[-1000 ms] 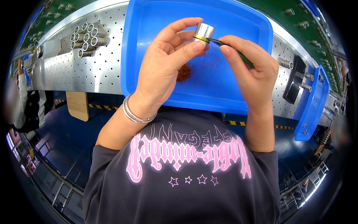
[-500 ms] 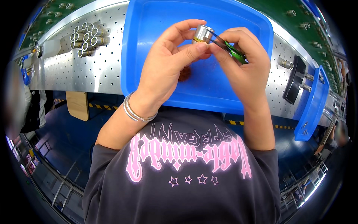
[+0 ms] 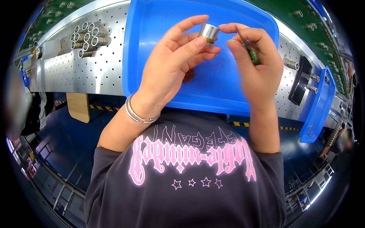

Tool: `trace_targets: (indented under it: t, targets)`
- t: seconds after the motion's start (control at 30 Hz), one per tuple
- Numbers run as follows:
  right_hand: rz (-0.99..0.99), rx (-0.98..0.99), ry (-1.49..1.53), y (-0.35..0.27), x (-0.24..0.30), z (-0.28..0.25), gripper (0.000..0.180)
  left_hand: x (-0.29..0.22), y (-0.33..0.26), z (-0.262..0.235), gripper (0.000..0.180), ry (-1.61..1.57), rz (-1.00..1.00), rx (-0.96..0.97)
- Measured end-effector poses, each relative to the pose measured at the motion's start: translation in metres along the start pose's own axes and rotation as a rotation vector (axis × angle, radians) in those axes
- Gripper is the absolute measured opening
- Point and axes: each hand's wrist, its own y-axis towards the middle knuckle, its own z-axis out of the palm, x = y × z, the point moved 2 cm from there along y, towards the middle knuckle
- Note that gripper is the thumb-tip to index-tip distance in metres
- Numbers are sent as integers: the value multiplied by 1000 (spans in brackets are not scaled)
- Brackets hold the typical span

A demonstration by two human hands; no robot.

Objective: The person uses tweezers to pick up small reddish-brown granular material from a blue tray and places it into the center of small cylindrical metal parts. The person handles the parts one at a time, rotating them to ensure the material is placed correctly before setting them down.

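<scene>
Over the smooth blue plastic tub [image 3: 224, 91], the left hand [image 3: 171, 53] pinches a shiny round metal tube [image 3: 208, 32] between thumb and fingers. The right hand [image 3: 260, 62], loosely curled, holds a green-handled tool [image 3: 253, 57], its tip blurred. Inside the tub, a fuzzy coppery clump [image 3: 188, 75] is partly hidden; bare floor opens between the wrists.

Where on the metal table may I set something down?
The table is barest between the stacked metal tubes, the big blue tray and the near edge. Right of that tray is crowded: loose tubes, a flat black object, a smaller blue tray.
</scene>
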Motion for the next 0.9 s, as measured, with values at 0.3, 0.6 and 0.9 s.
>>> trace_targets:
  t: [0.3,0.6,0.9]
  targets:
    - [79,15,83,1,0,-2,7,-2,1,0,47,28,4,19]
    - [48,-46,41,5,-5,-11,5,0,0,1,41,177,-6,36]
    - [-140,-205,-114,10,-6,-18,6,3,-2,7,43,273,33,158]
